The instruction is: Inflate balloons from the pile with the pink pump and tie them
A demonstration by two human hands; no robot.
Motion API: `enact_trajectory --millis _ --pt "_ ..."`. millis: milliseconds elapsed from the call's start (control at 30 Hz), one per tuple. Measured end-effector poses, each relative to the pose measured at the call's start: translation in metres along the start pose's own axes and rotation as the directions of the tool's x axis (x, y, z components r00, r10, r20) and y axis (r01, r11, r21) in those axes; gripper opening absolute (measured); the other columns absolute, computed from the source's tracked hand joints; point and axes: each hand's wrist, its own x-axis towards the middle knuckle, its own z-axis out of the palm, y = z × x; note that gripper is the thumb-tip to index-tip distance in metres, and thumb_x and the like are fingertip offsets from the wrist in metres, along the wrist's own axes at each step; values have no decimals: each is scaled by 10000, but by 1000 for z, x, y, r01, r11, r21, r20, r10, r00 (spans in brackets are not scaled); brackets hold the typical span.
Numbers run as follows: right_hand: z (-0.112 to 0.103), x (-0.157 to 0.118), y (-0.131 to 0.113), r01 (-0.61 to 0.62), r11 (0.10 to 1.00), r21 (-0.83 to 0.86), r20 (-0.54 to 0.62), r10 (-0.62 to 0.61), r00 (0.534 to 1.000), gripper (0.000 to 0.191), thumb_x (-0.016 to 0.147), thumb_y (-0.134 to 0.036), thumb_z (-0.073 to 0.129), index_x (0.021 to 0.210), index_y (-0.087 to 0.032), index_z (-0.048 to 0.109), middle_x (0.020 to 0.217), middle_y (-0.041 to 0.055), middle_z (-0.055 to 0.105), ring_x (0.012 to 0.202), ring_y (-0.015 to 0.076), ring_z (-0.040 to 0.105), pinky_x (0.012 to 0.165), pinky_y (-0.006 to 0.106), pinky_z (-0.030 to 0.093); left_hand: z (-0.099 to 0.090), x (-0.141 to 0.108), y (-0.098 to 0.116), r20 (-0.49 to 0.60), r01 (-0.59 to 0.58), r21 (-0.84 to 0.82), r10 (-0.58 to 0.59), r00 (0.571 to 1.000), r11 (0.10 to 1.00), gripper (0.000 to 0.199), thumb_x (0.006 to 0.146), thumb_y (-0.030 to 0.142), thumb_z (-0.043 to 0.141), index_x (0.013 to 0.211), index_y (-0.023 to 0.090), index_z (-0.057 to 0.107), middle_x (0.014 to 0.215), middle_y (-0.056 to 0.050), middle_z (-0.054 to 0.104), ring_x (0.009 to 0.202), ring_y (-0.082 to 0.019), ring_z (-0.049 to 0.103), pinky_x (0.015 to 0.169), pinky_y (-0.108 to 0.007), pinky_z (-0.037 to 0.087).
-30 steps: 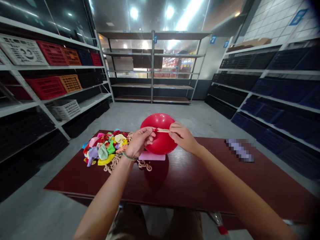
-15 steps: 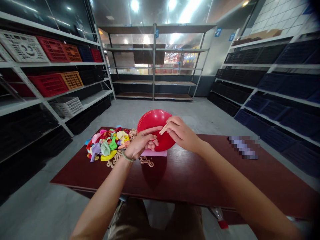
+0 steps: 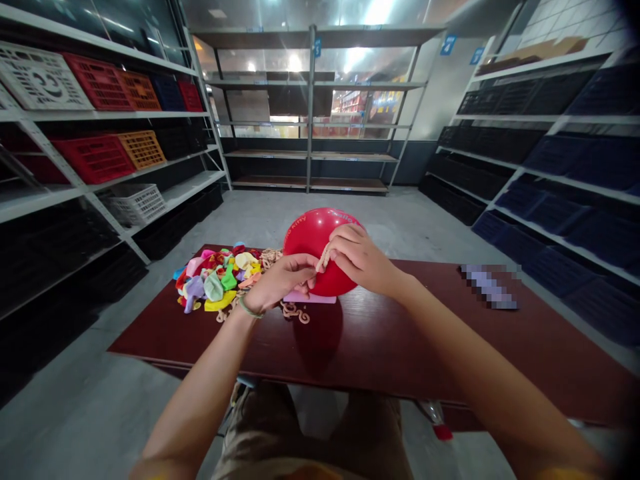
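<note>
An inflated red balloon (image 3: 320, 233) with printed lettering is just beyond my hands, above the dark red table (image 3: 380, 360). My right hand (image 3: 357, 257) pinches a beige cord (image 3: 325, 259) in front of it. The fingers of my left hand (image 3: 290, 275) are pressed together at the cord's lower end; what they grip is too small to make out. Partly behind my left hand lies a pink flat object (image 3: 323, 299). Loose beige cord (image 3: 300, 313) rests on the table in front of that.
Many uninflated coloured balloons (image 3: 214, 287) are heaped at the table's left. A blurred purple item (image 3: 490, 287) lies at the right. Shelves with crates (image 3: 95, 159) stand left, dark bins (image 3: 570, 153) right, and a metal rack (image 3: 311, 107) behind.
My left fingers have closed in toward the cord and my right hand. The balloon has turned slightly, showing more lettering. The view has shifted a little.
</note>
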Motion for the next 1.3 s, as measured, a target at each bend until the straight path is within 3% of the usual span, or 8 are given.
enact_trajectory --millis 200,467,600,767,867,1033,1167,1300 --pt "-7 8 -5 10 1000 28 61 -12 998 369 1014 -198 322 807 -239 624 912 19 598 946 172 511 1007 389 343 -7 -5 5 119 -90 152 73 990 984 186 875 358 633 928 187 678 670 -10 613 555 -104 567 555 -219 464" --pt "-6 20 -1 -127 990 53 99 121 988 379 978 -322 464 646 -203 602 715 -1 546 757 132 509 719 290 377 1 -3 -3 31 -137 365 135 990 921 277 921 435 556 826 187 637 662 -10 634 528 -107 561 525 -211 429" --pt "-5 30 -6 -270 963 16 159 264 951 466 952 -391 509 532 -190 520 611 -16 506 610 103 445 586 292 281 9 -1 -8 -3 -207 623 267 964 754 296 939 421 536 797 188 651 620 -14 624 534 -127 558 533 -227 385" --pt "1 39 -16 -263 965 -15 224 260 939 521 946 -449 514 501 -184 460 593 -6 520 592 103 434 603 306 261 19 0 -15 -51 -219 832 463 885 510 353 926 406 574 670 171 637 616 -50 633 578 -158 561 592 -263 377" --pt "-1 38 -20 -330 937 117 240 296 925 549 976 -496 438 525 -189 499 625 13 582 633 115 504 659 302 321 16 0 -21 -89 -210 790 447 890 576 418 982 394 463 682 164 644 594 -35 631 553 -137 563 597 -252 396" --pt "-15 29 -17 -341 879 334 281 252 926 437 1012 -409 350 723 -209 610 783 15 676 751 130 597 755 291 408 8 1 -26 -196 -173 497 304 932 850 496 982 488 402 727 153 665 563 -12 616 500 -110 555 523 -218 420" --pt "-19 22 -9 -248 917 313 293 155 944 170 955 -257 469 924 -238 636 1001 10 704 919 150 625 813 294 440 6 4 -25 -280 -137 275 216 935 952 490 947 513 462 700 141 664 555 -21 613 495 -112 565 508 -219 444" --pt "-17 15 -6 -161 972 174 197 126 972 198 965 -187 443 1044 -247 615 1094 17 685 983 164 607 853 314 446 2 6 -26 -290 -142 136 176 941 981 453 908 515 539 709 134 682 574 -28 634 491 -112 582 509 -220 463"
